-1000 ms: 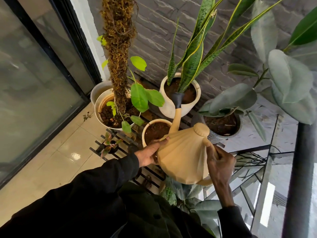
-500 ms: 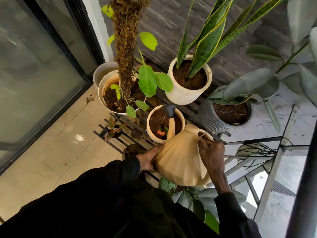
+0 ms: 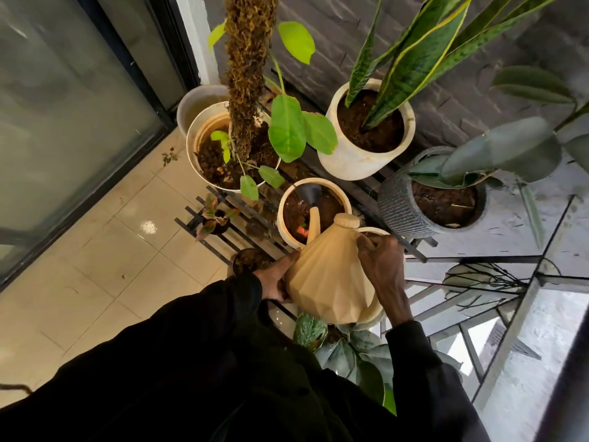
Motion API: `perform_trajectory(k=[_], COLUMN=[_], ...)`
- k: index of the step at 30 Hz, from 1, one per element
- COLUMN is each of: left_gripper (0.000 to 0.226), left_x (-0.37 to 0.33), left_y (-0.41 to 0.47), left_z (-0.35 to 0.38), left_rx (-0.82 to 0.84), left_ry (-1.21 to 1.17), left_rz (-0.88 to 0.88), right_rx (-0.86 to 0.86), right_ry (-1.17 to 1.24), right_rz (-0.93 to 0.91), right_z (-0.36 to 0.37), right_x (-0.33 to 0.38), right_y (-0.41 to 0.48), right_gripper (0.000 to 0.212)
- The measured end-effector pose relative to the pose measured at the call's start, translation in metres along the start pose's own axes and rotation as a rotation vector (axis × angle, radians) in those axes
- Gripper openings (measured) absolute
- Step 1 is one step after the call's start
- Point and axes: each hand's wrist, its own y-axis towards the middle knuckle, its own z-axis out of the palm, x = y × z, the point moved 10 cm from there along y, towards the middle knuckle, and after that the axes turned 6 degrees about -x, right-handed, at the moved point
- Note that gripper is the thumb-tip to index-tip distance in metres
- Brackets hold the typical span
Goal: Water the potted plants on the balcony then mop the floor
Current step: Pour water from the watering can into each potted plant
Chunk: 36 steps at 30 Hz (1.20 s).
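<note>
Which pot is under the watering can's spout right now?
The small cream pot in the middle: the dark spout head of the watering can hangs over its soil. The snake-plant pot, grey ribbed pot and moss-pole pot stand clear of it.

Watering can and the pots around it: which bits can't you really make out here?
All in the head view:
- Watering can handle: wrapped by the right hand.
- Left hand fingers: tucked behind the can.
- Water inside the can: opaque walls, lid on.
- Pot rim behind the can: only a sliver shows.
- Moss pole and snake plant tops: cut off by the top edge.
- Red thing in the cream pot: blurred.
</note>
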Motion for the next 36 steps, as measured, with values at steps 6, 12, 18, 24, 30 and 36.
perform_trajectory(k=[6, 12, 18, 24, 30, 36], left_gripper=[0.096, 0.082, 0.08, 0.083, 0.084, 0.088], left_x=[0.0, 0.005, 0.005, 0.009, 0.006, 0.004], left_y=[0.0, 0.005, 0.002, 0.008, 0.01, 0.009], left_z=[-0.004, 0.003, 0.0, -0.004, -0.009, -0.015], left_rx=[0.004, 0.022, 0.009, 0.038, 0.025, 0.062], left_ry=[-0.012, -0.035, -0.022, -0.011, 0.02, 0.009], left_rz=[-0.011, -0.017, 0.003, 0.03, 0.074, 0.111], right_rx=[0.013, 0.011, 0.021, -0.013, -0.046, -0.088], right_ry=[0.026, 0.012, -0.038, 0.063, 0.214, 0.275], right_rz=[0.036, 0.03, 0.021, 0.039, 0.132, 0.145], right_z=[0.003, -0.002, -0.006, -0.008, -0.003, 0.003], right_x=[0.001, 0.003, -0.004, -0.021, -0.049, -0.065], right_y=[0.002, 0.004, -0.004, -0.021, -0.044, -0.066], right_gripper=[0.049, 0.045, 0.03, 0.043, 0.046, 0.05])
